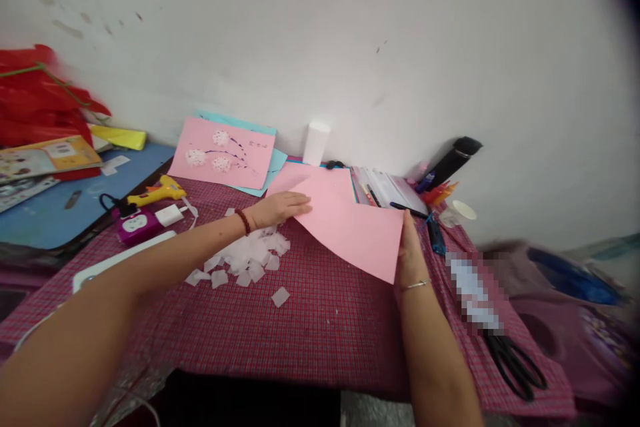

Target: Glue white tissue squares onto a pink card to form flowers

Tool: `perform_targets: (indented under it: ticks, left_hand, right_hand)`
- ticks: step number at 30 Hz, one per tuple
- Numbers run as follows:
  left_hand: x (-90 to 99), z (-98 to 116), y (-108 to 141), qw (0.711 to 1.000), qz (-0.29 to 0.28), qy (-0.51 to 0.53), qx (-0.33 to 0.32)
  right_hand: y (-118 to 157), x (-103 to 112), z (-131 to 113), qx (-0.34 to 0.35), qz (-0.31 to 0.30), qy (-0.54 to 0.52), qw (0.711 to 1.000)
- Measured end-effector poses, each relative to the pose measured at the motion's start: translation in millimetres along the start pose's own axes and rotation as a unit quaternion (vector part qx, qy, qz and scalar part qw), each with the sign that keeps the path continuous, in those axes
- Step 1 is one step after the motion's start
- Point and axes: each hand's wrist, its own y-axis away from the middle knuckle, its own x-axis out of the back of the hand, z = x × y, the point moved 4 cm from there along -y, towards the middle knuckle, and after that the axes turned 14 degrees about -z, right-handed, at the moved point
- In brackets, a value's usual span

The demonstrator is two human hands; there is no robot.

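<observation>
A pink sheet of paper [353, 230] is raised over the checked tablecloth [320, 340], slightly bent. My right hand [411, 253] grips its right edge, thumb at the upper right corner. Across the sheet's left part lies my left hand [285, 207], its fingers stretched out on the paper. More pink paper [290, 175] rests underneath and behind. Many small white paper squares [250, 253] are heaped below my left wrist, with one square [281, 297] apart from the heap. A pink card with white blossoms [225, 153] leans at the back left.
A yellow glue gun [160, 192] and purple socket block [136, 223] are at the left. Black-handled scissors [515, 363] lie at the right edge. Pens [373, 195], a white paper cup [464, 210] and a black bottle [455, 160] stand or lie back right.
</observation>
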Motion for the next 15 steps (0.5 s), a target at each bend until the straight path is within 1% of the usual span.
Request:
perform_targets:
  ticks: [2, 5, 6, 7, 8, 9, 11, 12, 13, 14, 15]
  left_hand:
    - [5.8, 19, 5, 1.0, -0.004, 0.001, -0.031]
    - [7.5, 49, 10, 0.995, -0.036, 0.008, -0.087]
    - [6.0, 58, 11, 0.993, -0.051, 0.011, -0.11]
    - [3.6, 66, 12, 0.989, -0.064, 0.015, -0.135]
    - [0.7, 74, 12, 0.985, -0.074, 0.021, -0.157]
    - [-2.5, 80, 12, 0.981, -0.08, 0.028, -0.177]
    - [-9.2, 90, 7, 0.975, -0.087, 0.04, -0.202]
    - [-12.5, 93, 3, 0.974, -0.094, 0.039, -0.202]
    - [-15.5, 94, -2, 0.976, -0.106, 0.033, -0.19]
    - [-17.7, 94, -8, 0.979, -0.121, 0.022, -0.162]
    - [-18.3, 93, -15, 0.984, -0.131, 0.007, -0.121]
  right_hand:
    - [24, 11, -3, -0.027, -0.02, -0.03, 0.999]
    - [72, 28, -1, -0.055, -0.041, -0.062, 0.996]
    - [89, 31, 1, -0.069, -0.057, -0.074, 0.993]
    - [107, 31, 6, -0.098, -0.097, -0.093, 0.986]
    - [124, 29, 12, -0.138, -0.125, -0.093, 0.978]
    - [140, 27, 17, -0.161, -0.132, -0.073, 0.975]
    - [165, 16, 26, -0.185, -0.138, -0.013, 0.973]
    - [174, 8, 29, -0.185, -0.137, 0.012, 0.973]
    - [181, -1, 33, -0.178, -0.13, 0.028, 0.975]
    - [186, -9, 36, -0.165, -0.117, 0.038, 0.979]
    - [189, -15, 39, -0.146, -0.094, 0.048, 0.984]
